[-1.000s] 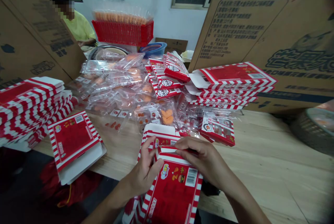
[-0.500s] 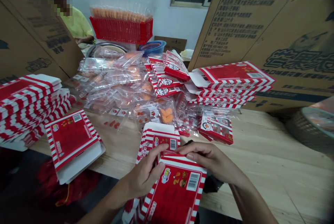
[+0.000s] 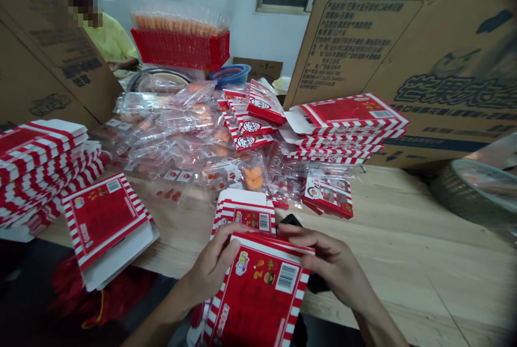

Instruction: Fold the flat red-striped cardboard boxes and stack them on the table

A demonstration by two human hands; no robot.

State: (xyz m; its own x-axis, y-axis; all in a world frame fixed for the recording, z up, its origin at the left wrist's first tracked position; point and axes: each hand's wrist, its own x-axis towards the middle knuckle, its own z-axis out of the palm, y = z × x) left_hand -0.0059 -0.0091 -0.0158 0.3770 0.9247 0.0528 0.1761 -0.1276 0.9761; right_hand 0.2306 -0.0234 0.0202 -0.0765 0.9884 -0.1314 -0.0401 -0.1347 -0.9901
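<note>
Both hands grip a red-and-white striped carton (image 3: 258, 298) with a barcode, held over the near table edge. My left hand (image 3: 210, 269) pinches its top left corner, thumb on the front. On the top right edge, my right hand (image 3: 335, 263) has its fingers curled round the carton. A second striped carton (image 3: 246, 212) lies flat on the wooden table (image 3: 404, 239) just beyond them. A small black object (image 3: 290, 221) shows behind my right fingers.
Clear bags of orange snacks (image 3: 181, 131) are heaped at mid table. Stacks of flat striped cartons stand at left (image 3: 40, 164) and right (image 3: 347, 126). One carton (image 3: 107, 223) overhangs the near edge. Large cardboard boxes (image 3: 404, 50) wall both sides. A person in yellow (image 3: 109, 40) sits at the back left.
The carton in my hands has come nearer to me and lower. My right hand slid from the top flap to the right edge.
</note>
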